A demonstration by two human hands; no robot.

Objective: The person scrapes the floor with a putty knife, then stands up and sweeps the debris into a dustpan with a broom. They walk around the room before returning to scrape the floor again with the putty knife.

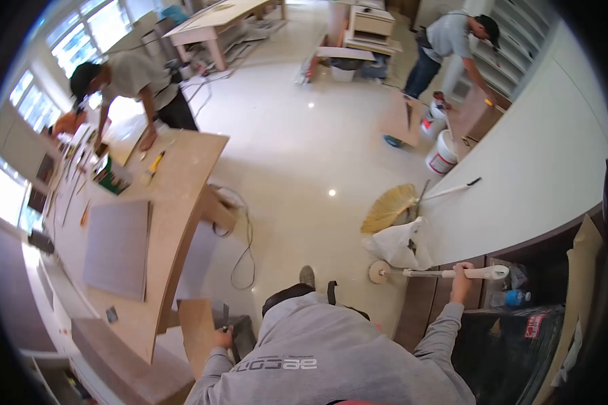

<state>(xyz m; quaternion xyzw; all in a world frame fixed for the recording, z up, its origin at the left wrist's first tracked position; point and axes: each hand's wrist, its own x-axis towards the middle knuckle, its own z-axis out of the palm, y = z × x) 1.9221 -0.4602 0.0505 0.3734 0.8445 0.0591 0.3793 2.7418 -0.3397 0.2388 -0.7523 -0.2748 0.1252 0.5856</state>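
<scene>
My right hand (461,282) is wrapped round a white-handled tool (422,273) with a thin shaft and a round, beige, disc-like head. That head is low, near the floor and close below a white bag (402,244). Down at my left side, the fingers of my left hand (223,336) are curled closed beside a brown board (196,331) and a grey, dark-edged piece. I cannot tell what the left hand grips. A straw broom (392,206) lies just beyond the bag.
To the left stands a workbench (175,192) with a grey panel (118,250), a paintbrush (154,165) and a can (111,174). One person (138,84) leans over it; another person (446,50) bends by buckets (442,152). A cable (250,243) trails on the floor. Dark cabinet (507,351) at right.
</scene>
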